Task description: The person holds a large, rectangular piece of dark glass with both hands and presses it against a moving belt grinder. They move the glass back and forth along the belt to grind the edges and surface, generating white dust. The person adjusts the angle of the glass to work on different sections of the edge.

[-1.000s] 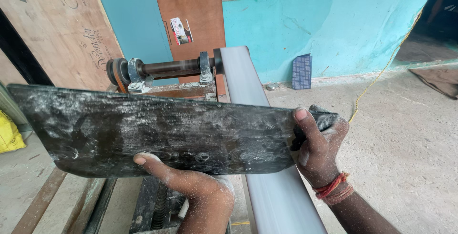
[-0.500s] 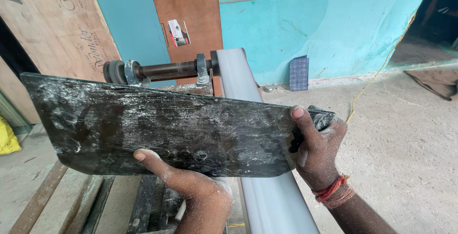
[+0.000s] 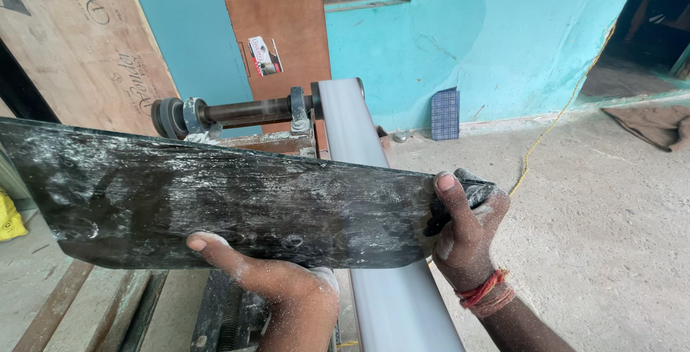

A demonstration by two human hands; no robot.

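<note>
Dust-streaked dark slab [image 3: 215, 205] sits clamped in my right hand [image 3: 463, 233] at its right end and my left hand [image 3: 277, 284] underneath, held across the grey belt [image 3: 374, 251], which I judge could snatch it.

A black slab [image 3: 215, 201] streaked with white dust crossed a pale grey belt [image 3: 374, 237], against a turquoise wall [image 3: 489, 29], a brown wooden door [image 3: 280, 21], a small blue checked tile [image 3: 445, 113], a yellow cord [image 3: 553, 126] and a red-orange wrist thread [image 3: 483, 296].
</note>
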